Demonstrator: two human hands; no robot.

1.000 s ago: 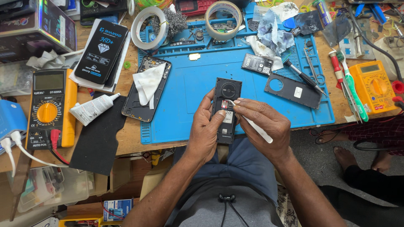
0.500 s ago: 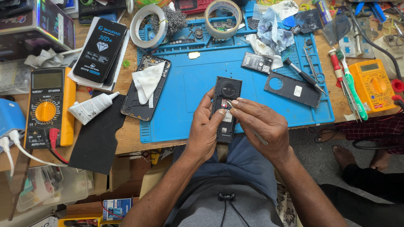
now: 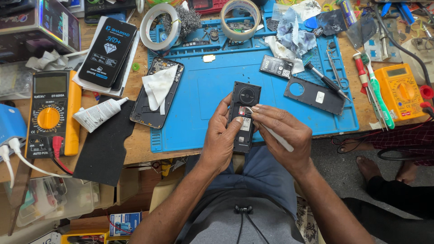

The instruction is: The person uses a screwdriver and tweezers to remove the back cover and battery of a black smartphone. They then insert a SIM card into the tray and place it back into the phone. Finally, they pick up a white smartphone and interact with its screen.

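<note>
Left hand (image 3: 220,140) fingers clamp the opened black rectangular phone (image 3: 244,116); right hand (image 3: 282,133) fingers pinch a white plastic pry tool (image 3: 275,136) over the blue mat (image 3: 203,95).

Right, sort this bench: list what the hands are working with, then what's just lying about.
In use:
left hand
right hand
opened black phone
white tool

Lying about:
tape rolls
yellow multimeter
glue tube
loose battery
back cover
screwdrivers
</note>
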